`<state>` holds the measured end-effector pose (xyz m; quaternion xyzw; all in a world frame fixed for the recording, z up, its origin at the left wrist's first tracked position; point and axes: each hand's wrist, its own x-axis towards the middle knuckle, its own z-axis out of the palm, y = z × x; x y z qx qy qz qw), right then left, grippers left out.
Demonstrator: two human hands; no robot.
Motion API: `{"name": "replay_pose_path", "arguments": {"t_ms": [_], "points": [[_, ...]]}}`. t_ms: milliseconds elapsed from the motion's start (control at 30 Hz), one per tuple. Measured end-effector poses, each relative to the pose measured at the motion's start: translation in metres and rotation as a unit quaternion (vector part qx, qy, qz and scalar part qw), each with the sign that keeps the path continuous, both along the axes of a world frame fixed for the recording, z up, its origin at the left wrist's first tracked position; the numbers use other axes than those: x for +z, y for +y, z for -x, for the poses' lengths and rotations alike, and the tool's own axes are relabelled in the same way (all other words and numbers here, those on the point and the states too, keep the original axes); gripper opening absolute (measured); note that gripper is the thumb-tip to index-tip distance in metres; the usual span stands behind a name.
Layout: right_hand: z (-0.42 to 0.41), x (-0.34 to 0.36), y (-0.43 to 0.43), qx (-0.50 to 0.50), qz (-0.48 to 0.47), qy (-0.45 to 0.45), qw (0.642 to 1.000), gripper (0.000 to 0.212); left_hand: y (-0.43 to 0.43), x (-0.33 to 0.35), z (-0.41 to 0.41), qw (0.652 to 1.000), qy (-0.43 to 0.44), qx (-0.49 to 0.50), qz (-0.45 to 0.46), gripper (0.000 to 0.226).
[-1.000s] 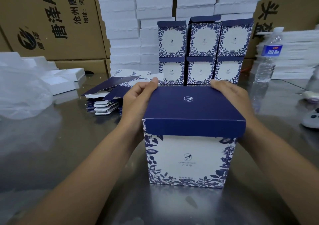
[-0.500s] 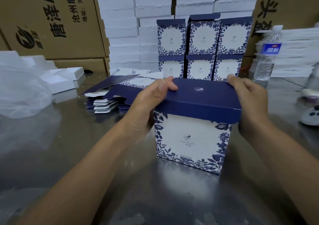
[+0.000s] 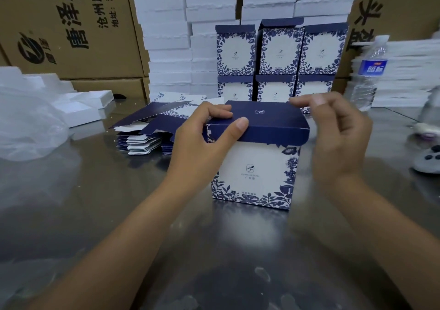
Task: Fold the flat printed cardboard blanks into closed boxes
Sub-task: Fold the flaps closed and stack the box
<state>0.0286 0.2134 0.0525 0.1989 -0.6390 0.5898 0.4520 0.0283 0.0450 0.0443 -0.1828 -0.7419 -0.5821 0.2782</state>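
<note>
Steel worktop [image 3: 119,214] in a packing room carries the job. On it the left hand [image 3: 202,143] pinches the near-left corner of the lid [image 3: 273,119], thumb on the front lip and fingers curled on top. The right hand [image 3: 340,138] hangs by the far-right corner, fingers loosely curled and blurred; whether it touches the lid I cannot tell. Between the hands the box [image 3: 257,167] stands upright, lid down. To finish well, I judge the thumb should run along the lip toward its right end, which seems to flare, while the right hand steadies that side so the walls stay square. Flat blanks [image 3: 147,129] lie behind on the left, done boxes [image 3: 278,52] are stacked at the back, and a bottle [image 3: 369,71] stands on the right. Half a second ago the right hand lay against the box's right wall, and the left thumb sat on top of the lid, not on the lip.
</note>
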Motion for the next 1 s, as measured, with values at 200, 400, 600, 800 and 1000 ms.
{"name": "replay_pose_path", "arguments": {"t_ms": [200, 400, 600, 800, 1000], "points": [[0.003, -0.014, -0.003, -0.119, -0.249, 0.063, 0.959, 0.025, 0.005, -0.003, -0.003, 0.988, 0.121, 0.046, 0.087, 0.011], [0.0, -0.018, -0.011, -0.105, -0.192, 0.052, 0.974, 0.018, 0.01, -0.005, -0.004, 0.992, 0.109, 0.025, 0.049, 0.01], [0.0, -0.019, -0.016, -0.103, -0.168, 0.041, 0.98, 0.009, 0.012, -0.003, -0.004, 0.996, 0.089, 0.015, 0.029, 0.011], [0.001, -0.019, -0.013, -0.093, -0.183, 0.046, 0.978, 0.01, 0.009, -0.003, -0.002, 0.995, 0.093, 0.013, 0.037, 0.009], [0.003, -0.018, -0.009, -0.099, -0.187, 0.052, 0.976, 0.011, -0.002, 0.001, 0.004, 0.998, 0.008, -0.049, -0.05, 0.013]]}}
